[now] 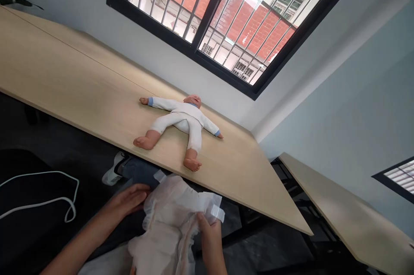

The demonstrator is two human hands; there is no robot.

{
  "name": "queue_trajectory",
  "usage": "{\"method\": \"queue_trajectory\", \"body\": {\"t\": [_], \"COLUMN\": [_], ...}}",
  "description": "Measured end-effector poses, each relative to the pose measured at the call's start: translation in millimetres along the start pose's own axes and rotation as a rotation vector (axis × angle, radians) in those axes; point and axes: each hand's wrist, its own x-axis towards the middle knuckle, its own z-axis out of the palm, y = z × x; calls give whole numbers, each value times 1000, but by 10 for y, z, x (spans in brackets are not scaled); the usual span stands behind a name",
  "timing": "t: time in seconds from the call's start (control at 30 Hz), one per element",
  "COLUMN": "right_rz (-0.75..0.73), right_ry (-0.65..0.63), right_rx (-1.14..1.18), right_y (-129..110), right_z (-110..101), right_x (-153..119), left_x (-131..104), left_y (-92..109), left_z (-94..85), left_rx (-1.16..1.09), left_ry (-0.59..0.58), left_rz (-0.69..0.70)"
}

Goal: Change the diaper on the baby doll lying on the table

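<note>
Our diaper (164, 223), bottom centre, looks light, limp — best held edgewise; right hand (210, 234) pinches it, left hand's (131, 199) grip unclear.

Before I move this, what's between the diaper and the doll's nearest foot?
The head view shows a bare strip of tabletop, then a thin dark gap past its edge, between that foot and the diaper.

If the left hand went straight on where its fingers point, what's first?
Probably the diaper; its edge lies just past the left hand in this view, though whether they touch is unclear.
</note>
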Motion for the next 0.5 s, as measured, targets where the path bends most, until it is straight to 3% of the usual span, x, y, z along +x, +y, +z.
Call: {"method": "queue_trajectory", "body": {"t": [0.1,0.17,0.2,0.33,0.43,0.5], "right_rz": [-20,-5,10,119,259,374], "right_ry": [-20,-27,-25,-25,-19,-30], "right_rx": [-54,-79,-81,-52,-32,-22], "right_y": [105,146,156,153,145,157], "right_z": [-27,-13,7,140,226,254], "right_x": [1,3,6,33,58,76], "left_x": [-160,-308,-382,-551,-539,-537], "left_y": [131,278,355,552,549,506], "left_z": [26,153,245,631,740,710], "left_rx": [361,530,606,790,999,1062], "left_ry": [113,131,60,-444,-596,-612], "left_rz": [99,186,214,207,137,138]}}
